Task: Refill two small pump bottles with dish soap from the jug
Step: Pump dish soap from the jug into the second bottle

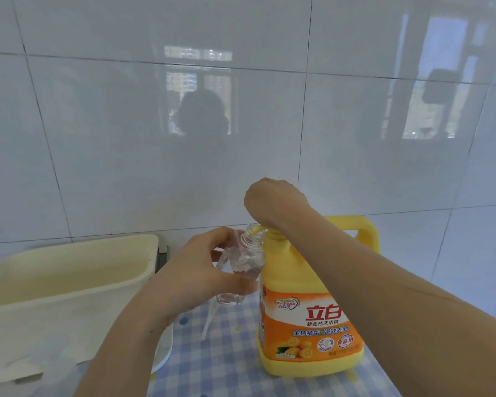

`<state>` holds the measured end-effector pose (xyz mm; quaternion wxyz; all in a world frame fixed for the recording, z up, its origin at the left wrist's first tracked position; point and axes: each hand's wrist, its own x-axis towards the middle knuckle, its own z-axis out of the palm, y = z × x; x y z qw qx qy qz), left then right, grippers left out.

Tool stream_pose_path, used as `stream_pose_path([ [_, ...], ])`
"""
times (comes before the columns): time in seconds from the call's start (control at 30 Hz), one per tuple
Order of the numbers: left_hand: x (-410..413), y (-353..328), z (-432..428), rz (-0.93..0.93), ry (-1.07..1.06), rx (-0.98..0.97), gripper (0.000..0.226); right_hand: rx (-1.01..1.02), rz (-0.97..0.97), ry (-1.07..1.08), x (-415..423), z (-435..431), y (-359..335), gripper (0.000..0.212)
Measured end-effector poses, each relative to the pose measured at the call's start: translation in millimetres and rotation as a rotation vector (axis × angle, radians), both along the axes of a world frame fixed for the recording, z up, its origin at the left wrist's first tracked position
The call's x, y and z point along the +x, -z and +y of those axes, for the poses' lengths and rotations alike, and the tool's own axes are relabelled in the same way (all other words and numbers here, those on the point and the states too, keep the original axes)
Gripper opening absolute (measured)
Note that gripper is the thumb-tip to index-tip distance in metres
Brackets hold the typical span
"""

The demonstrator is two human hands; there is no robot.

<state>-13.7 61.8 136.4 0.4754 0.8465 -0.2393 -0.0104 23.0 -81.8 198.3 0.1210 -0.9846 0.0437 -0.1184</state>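
Note:
A yellow dish soap jug (309,319) with an orange label stands upright on the blue checked cloth. My right hand (272,202) presses down on the jug's pump head, which it hides. The yellow spout (257,231) points left into the open threaded neck of a small clear bottle (245,259). My left hand (204,270) grips that bottle, tilted, right beside the jug. A thin clear pump tube (208,322) lies on the cloth below the bottle.
A cream plastic tub (69,285) sits at the left, close to my left forearm. The white tiled wall (155,167) rises right behind everything. The checked cloth (226,353) covers the surface in front.

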Motion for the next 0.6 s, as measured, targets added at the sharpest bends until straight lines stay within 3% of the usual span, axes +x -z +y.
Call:
stream_pose_path([
  [0.23, -3, -4, -2, -0.005, -0.007, -0.035, 0.047, 0.072, -0.028, 0.063, -8, 2, -9, 0.012],
  [0.4, -6, -6, -6, -0.015, -0.022, -0.095, 0.05, 0.074, -0.117, 0.053, -5, -3, -33, 0.043],
  [0.6, -3, -5, -6, -0.036, -0.015, -0.139, 0.045, 0.044, -0.109, 0.044, 3, -4, -26, 0.045],
])
